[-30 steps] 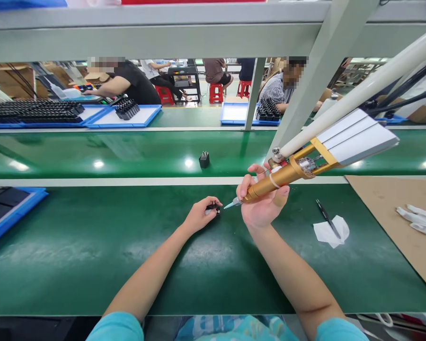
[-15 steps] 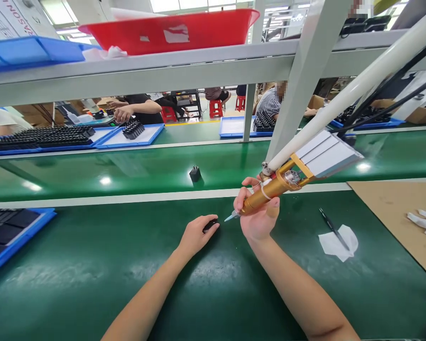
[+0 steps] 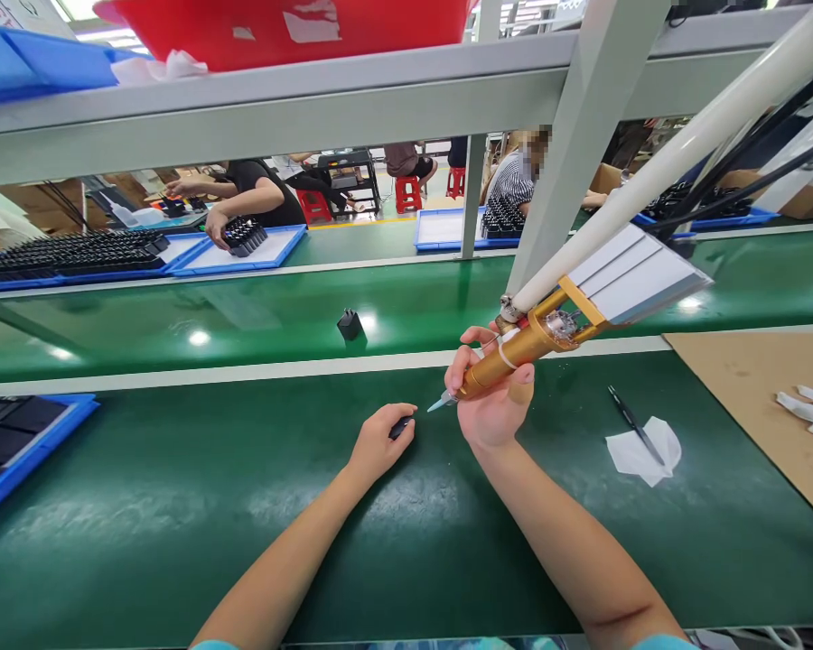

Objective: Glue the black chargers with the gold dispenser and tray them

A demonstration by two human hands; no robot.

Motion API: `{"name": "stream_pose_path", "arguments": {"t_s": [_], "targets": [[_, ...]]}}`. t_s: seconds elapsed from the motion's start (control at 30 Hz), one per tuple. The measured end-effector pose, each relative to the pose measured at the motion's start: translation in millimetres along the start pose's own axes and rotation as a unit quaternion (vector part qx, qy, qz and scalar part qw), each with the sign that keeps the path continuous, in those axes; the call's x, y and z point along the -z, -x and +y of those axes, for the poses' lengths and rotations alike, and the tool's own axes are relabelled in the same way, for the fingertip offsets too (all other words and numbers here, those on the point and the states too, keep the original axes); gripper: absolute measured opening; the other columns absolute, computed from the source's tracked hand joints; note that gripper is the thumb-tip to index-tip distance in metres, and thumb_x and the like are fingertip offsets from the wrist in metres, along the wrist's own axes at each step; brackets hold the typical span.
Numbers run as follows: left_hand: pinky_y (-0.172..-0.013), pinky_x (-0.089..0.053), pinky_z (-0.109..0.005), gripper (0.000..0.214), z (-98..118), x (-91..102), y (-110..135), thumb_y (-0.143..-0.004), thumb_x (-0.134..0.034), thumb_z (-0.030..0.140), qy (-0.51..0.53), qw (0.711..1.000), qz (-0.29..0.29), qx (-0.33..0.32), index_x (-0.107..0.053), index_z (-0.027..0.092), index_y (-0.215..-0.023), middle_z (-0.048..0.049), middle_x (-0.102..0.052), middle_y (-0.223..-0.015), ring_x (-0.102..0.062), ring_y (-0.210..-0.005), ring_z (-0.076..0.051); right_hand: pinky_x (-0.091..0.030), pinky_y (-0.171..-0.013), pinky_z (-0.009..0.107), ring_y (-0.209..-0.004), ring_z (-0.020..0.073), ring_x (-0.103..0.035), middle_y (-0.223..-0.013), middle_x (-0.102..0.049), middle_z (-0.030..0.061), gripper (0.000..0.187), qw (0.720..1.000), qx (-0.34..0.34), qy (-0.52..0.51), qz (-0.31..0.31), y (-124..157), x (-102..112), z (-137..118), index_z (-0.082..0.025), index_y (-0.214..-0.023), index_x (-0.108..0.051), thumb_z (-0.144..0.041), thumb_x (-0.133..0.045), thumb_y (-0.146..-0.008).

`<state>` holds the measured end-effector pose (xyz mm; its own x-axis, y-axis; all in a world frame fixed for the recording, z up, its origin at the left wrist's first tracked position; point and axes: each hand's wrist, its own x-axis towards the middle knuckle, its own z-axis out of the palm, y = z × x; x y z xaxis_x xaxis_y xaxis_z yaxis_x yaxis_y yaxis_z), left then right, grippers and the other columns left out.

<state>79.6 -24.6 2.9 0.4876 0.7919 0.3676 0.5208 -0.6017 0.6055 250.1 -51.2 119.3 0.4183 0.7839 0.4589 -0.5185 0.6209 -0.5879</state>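
My left hand (image 3: 379,442) rests on the green worktop, its thumb and fingers closed on a small black part (image 3: 399,427) that is mostly hidden. Just to the right, my right hand (image 3: 491,406) grips a gold dispensing gun (image 3: 505,364) with a tapered light-blue nozzle (image 3: 440,401). The nozzle points left and down towards the black part, with a gap between them. Beyond both hands, a black plug adapter (image 3: 350,325) with prongs sits on the green conveyor belt.
Black tweezers (image 3: 635,424) lie on a white tissue (image 3: 627,454) at right, near brown cardboard (image 3: 738,397) with a white glove (image 3: 809,413). A blue tray (image 3: 74,429) of black parts stands left. A white pole (image 3: 650,181) slants overhead. Co-workers sit across the belt.
The plug adapter has moved left along the belt. A co-worker's hand across the belt has come down to the black parts in a tray. My hands keep nearly the same pose.
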Motion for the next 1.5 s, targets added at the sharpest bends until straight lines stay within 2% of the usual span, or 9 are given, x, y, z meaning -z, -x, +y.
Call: {"name": "stream_pose_path", "arguments": {"t_s": [0.2,0.37,0.47,0.57,0.67,1.23,1.3,1.4,1.5], "targets": [[-0.075,-0.051,-0.034,0.045,3.6,3.8,6.3,-0.090,-0.051,0.044,-0.216,0.971,-0.097,-0.009,-0.050,0.020,-0.128,-0.0095,-0.065,-0.109,-0.061,-0.096,-0.024,-0.036,-0.037,0.019,-0.050,0.0042,-0.047,-0.097,-0.047,0.0007,0.044,1.000,-0.005,-0.002,0.003,0.1,0.0,0.0,-0.026,-0.104,-0.046,-0.063,-0.047,-0.080],[-0.072,-0.051,-0.034,0.048,5.8,9.6,-0.7,-0.088,-0.051,0.047,0.036,0.987,-0.065,0.144,-0.047,0.023,-0.129,-0.0058,-0.063,-0.093,-0.064,-0.084,-0.022,-0.035,-0.037,0.020,-0.049,0.0044,-0.047,-0.097,-0.048,0.0005,0.043,1.000,0.001,0.002,0.004,-0.7,0.6,0.8,-0.026,-0.102,-0.045,-0.063,-0.046,-0.081],[-0.057,-0.051,-0.031,0.059,10.4,18.5,-8.4,-0.086,-0.049,0.057,0.373,0.881,-0.014,0.291,-0.038,0.023,-0.133,-0.0034,-0.060,-0.084,-0.063,-0.062,-0.017,-0.035,-0.037,0.020,-0.049,0.0045,-0.047,-0.097,-0.049,0.0005,0.043,1.000,0.002,0.009,0.004,-1.6,1.9,0.5,-0.026,-0.102,-0.045,-0.063,-0.045,-0.081],[-0.044,-0.046,-0.024,0.063,15.1,28.6,-12.5,-0.085,-0.050,0.059,0.566,0.758,-0.001,0.325,-0.038,0.021,-0.133,-0.0030,-0.059,-0.076,-0.059,-0.052,-0.014,-0.035,-0.037,0.020,-0.049,0.0042,-0.047,-0.097,-0.048,0.0005,0.044,1.000,0.001,0.019,0.002,-2.0,2.9,0.2,-0.026,-0.101,-0.046,-0.064,-0.046,-0.080],[-0.040,-0.041,-0.021,0.062,15.0,35.5,-12.1,-0.085,-0.050,0.059,0.618,0.721,-0.003,0.314,-0.039,0.021,-0.132,-0.0016,-0.058,-0.073,-0.056,-0.049,-0.011,-0.035,-0.037,0.020,-0.050,0.0041,-0.047,-0.098,-0.047,0.0004,0.043,1.000,0.004,0.026,0.004,-2.2,3.3,0.7,-0.026,-0.101,-0.048,-0.062,-0.050,-0.079],[-0.044,-0.047,-0.026,0.056,-0.9,51.1,-4.1,-0.086,-0.044,0.063,0.565,0.813,-0.030,0.136,-0.032,0.026,-0.126,0.0010,-0.055,-0.070,-0.061,-0.053,-0.017,-0.036,-0.039,0.019,-0.050,0.0031,-0.048,-0.096,-0.049,-0.0014,0.026,0.997,0.016,0.059,0.035,-4.2,6.5,1.7,-0.027,-0.104,-0.049,-0.035,-0.058,-0.081],[-0.051,-0.050,-0.029,0.057,-4.6,56.8,-4.6,-0.087,-0.041,0.064,0.477,0.867,-0.033,0.139,-0.033,0.026,-0.129,-0.0006,-0.057,-0.075,-0.062,-0.057,-0.018,-0.037,-0.039,0.019,-0.050,0.0029,-0.047,-0.096,-0.049,-0.0015,0.026,0.997,0.013,0.065,0.037,-4.4,6.4,1.7,-0.027,-0.103,-0.049,-0.035,-0.058,-0.081],[-0.068,-0.050,-0.033,0.056,-12.2,78.3,-9.7,-0.086,-0.046,0.059,0.148,0.974,-0.014,0.169,-0.042,0.026,-0.131,-0.0040,-0.061,-0.085,-0.065,-0.072,-0.022,-0.037,-0.040,0.019,-0.050,0.0031,-0.048,-0.096,-0.049,-0.0014,0.025,0.997,0.011,0.063,0.036,-4.9,6.8,2.4,-0.026,-0.102,-0.049,-0.036,-0.058,-0.081],[-0.073,-0.047,-0.034,0.053,-22.4,107.6,-13.7,-0.089,-0.043,0.055,-0.185,0.955,0.041,0.228,-0.047,0.025,-0.132,-0.0072,-0.066,-0.088,-0.065,-0.084,-0.027,-0.037,-0.040,0.018,-0.050,0.0031,-0.047,-0.097,-0.050,-0.0012,0.026,0.997,0.017,0.060,0.043,-4.5,6.6,4.1,-0.026,-0.101,-0.049,-0.036,-0.059,-0.080]]}}
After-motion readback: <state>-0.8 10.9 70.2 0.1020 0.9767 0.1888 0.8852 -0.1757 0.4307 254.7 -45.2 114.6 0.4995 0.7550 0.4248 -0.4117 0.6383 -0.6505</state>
